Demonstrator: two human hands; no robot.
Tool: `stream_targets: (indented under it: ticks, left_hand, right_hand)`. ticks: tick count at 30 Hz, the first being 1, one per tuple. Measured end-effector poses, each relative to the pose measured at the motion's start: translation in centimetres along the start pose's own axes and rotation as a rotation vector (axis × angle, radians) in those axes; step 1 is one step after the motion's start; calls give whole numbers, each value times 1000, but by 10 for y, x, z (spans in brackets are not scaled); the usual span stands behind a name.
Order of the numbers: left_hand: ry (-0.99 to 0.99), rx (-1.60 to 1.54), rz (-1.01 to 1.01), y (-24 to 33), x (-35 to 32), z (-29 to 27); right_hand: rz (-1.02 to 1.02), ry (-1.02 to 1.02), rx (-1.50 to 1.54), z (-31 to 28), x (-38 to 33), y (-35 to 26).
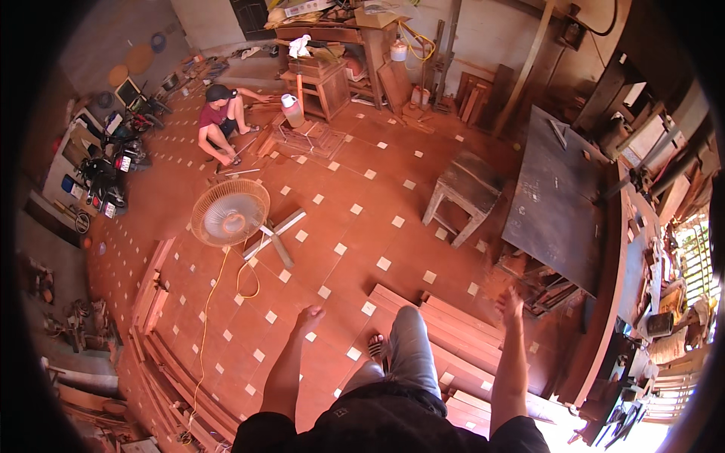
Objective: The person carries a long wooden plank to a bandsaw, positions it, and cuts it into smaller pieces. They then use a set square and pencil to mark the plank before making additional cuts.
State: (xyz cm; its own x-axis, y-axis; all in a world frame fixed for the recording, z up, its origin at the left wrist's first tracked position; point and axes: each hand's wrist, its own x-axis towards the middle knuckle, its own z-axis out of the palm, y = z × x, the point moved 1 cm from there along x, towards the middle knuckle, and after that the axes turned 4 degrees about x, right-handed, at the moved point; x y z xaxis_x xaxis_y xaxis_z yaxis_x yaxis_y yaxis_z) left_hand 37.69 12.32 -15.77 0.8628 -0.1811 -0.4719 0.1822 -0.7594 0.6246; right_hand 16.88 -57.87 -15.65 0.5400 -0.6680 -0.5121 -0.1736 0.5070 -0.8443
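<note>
Planks (464,332) of reddish-brown wood on a tiled floor (362,241); laid side by side and partly stacked, they lie in front of the wearer and toward the right; their shared direction probably keeps them orderly and within reach; a sandalled foot (375,346) stands just beside them. Left hand (309,320), above the floor with fingers curled; no object shows in it, though how tightly it is closed cannot be told at this scale. Right hand (510,305), released, fingers apart and grasping nothing visible; it appears near the lower end of a dark-topped table (555,200), and contact cannot be made out; the 2 hands are held well apart, perhaps for balance. Wooden stool (470,181), upright beside the table, presumably placed there as a low support or seat; standing fan (229,214), on crossed feet, probably positioned to move air across the work area; long boards (185,389), lying at lower left, apparently set aside from the walking way; co-worker (215,117), seated on the floor farther off, with a pale jug (291,111) nearby, perhaps for convenience.
</note>
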Motion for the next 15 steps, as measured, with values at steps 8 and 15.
stream_targets:
  ticks: [8,15]
  left_hand:
    - [-108,42,25,38,79,-17]
    - [-244,-167,-621,73,150,-14]
  right_hand:
    - [69,499,451,87,112,-93]
    - [21,1367,205,138,133,-102]
